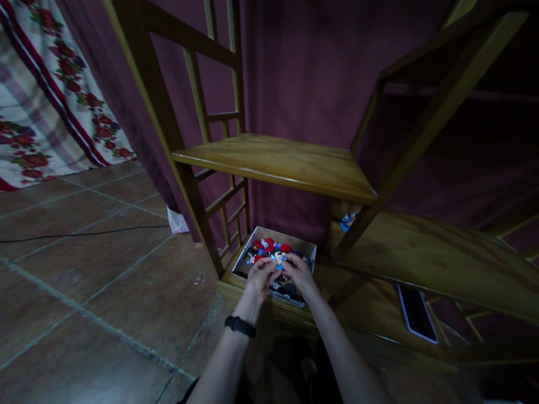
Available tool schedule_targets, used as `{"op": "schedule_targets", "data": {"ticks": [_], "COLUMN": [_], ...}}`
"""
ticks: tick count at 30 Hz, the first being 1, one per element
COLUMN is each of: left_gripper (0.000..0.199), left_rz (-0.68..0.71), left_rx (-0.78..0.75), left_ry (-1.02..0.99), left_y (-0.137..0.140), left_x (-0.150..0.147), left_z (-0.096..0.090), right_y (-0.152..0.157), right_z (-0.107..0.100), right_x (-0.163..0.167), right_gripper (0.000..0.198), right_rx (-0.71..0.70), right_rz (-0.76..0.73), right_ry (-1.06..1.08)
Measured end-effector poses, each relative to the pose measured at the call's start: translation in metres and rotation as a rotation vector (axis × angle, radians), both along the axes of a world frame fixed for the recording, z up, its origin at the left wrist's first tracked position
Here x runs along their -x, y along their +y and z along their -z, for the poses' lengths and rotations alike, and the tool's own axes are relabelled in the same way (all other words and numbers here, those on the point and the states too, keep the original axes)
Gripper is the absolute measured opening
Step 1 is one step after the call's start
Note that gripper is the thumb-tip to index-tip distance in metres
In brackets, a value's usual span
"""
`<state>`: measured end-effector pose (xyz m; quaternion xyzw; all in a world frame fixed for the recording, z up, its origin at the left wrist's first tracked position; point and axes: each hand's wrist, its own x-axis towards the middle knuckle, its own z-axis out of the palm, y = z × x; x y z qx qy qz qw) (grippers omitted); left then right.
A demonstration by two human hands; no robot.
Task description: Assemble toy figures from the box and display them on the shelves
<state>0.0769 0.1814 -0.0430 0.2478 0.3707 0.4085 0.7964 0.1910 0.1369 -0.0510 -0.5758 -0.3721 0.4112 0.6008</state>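
Between the fingertips of both hands is a small blue and white figurine [278, 258], held above an open cardboard box. My left hand [260, 274] pinches it from the left, and my right hand [298, 270] grips its right side. The box [309, 245] sits on the lowest shelf and holds several small figurines in red, black, white and blue; a cluster with red parts [269, 243] lies toward its back. My hands hide the middle of the box. A black band is around my left wrist.
A wooden shelf board [273, 160] juts out above the box. Another blue figurine [347, 221] stands on a shelf to the right, partly behind a slanted post. A phone [418, 313] lies on the lower right shelf. A black cable [92, 232] crosses the tiled floor at left.
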Motion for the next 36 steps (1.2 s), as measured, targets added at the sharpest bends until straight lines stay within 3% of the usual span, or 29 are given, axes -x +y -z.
{"op": "schedule_targets", "data": {"ticks": [6,15,23,36], "left_gripper": [0.021,0.023,0.04,0.023], "left_rz": [0.007,-0.003,0.021,0.022], "left_rx": [-0.077,-0.131,-0.138,-0.039], "left_ry": [-0.042,-0.121,-0.146,-0.056], "left_y": [0.0024,0.0071,0.0096,0.0084], "left_x": [0.0002,0.0048,0.0049,0.0051], "left_z": [-0.0011,-0.0009,-0.0017,-0.0032], "right_y": [0.0022,0.002,0.0008,0.0021], "right_z": [0.0033,-0.0004,-0.004,-0.0025], "right_x": [0.0003,-0.0008,0.0009,0.0021], "right_gripper": [0.033,0.028,0.028,0.027], "right_rx": [0.007,-0.152,-0.193,-0.045], "right_rz": [0.022,-0.012,-0.001,0.021], "right_ry": [-0.011,-0.08,-0.183,-0.069]}}
